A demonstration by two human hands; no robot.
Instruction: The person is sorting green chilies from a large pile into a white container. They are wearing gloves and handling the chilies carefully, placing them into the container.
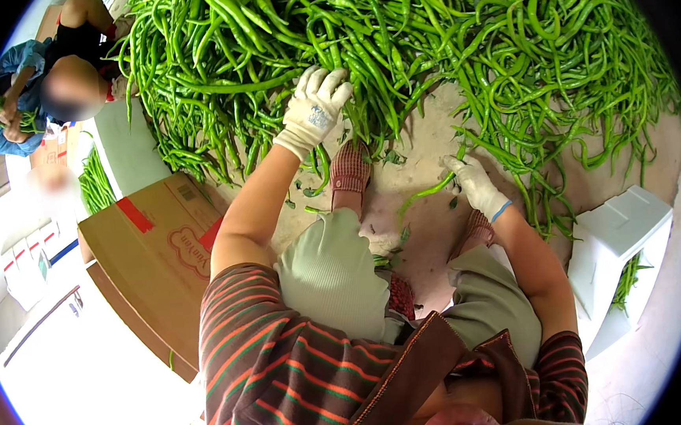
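Note:
A large heap of long green chili peppers (387,31) lies before me. My left hand (314,109), in a white knitted glove, reaches onto the heap's near edge with its back up and fingers slightly apart. Its palm is hidden, so I cannot tell whether it grips a pepper. Lower on the right, my right hand (473,180) wears a similar glove. Between its thumb and fingers is a single green chili pepper (425,195), one end hanging towards my feet. Bits of leaf (393,157) lie on the floor (409,178) between my shoes.
A cardboard box (159,249) stands close by my left arm. Behind it, a white container (134,141) sits beside more peppers (95,181). At right stands a white foam box (620,228) with peppers in its opening. Another person (18,99) sits at upper left, holding peppers.

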